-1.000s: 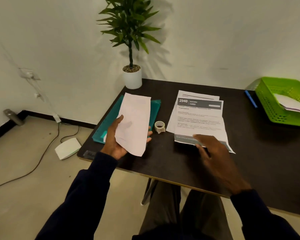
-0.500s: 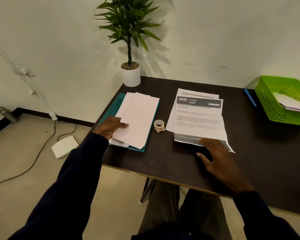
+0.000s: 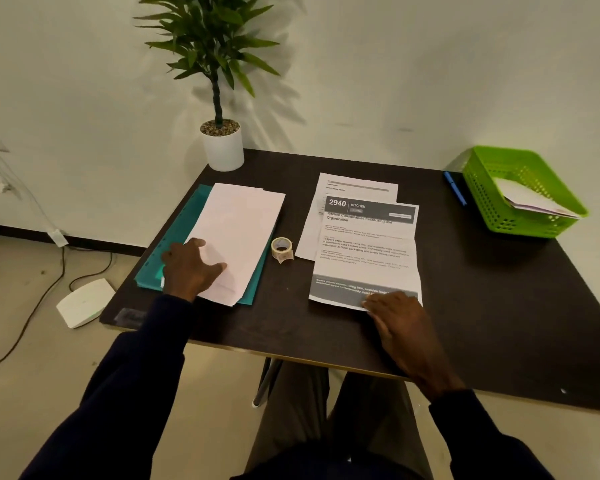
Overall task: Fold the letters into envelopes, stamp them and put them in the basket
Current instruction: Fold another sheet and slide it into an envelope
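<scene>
Pale pink paper envelopes (image 3: pixel 243 230) on teal plastic folder (image 3: pixel 177 233) are touched by released L grip (image 3: pixel 191 268), w/ printed white letter sheet (image 3: pixel 364 251) pressed onto dark tabletop (image 3: pixel 499 289) by released R grip (image 3: pixel 402 327).

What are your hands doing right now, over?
Left hand flat on the envelopes. Right hand pressing the near edge of the letter. Tape roll between the piles, clear of both hands.

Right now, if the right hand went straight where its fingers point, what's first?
The printed letter: the right hand touches its near edge and would slide over it, likely passing right of the tape roll.
</scene>
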